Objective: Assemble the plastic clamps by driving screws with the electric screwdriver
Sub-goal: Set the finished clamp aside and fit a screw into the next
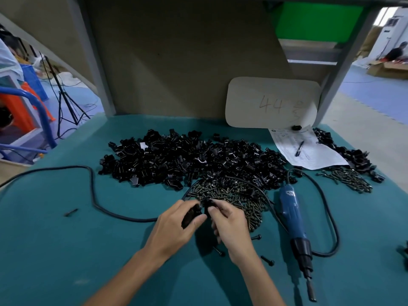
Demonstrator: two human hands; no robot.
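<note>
My left hand (176, 226) grips a black plastic clamp piece (191, 214) between thumb and fingers. My right hand (229, 224) pinches a second small black piece (208, 204) right beside it, just above the green table. A big heap of black clamp parts (194, 157) lies behind my hands, with a pile of dark screws (231, 195) at its near edge. The blue electric screwdriver (294, 219) lies on the table to the right of my right hand, its bit pointing toward me.
The screwdriver's black cable (92, 195) loops across the table's left side. Loose screws (267, 260) lie near my right wrist. A paper sheet (306, 149), more clamps (353, 155) and screws (351, 180) sit at the right. A card marked 44 (271, 102) leans against the back panel.
</note>
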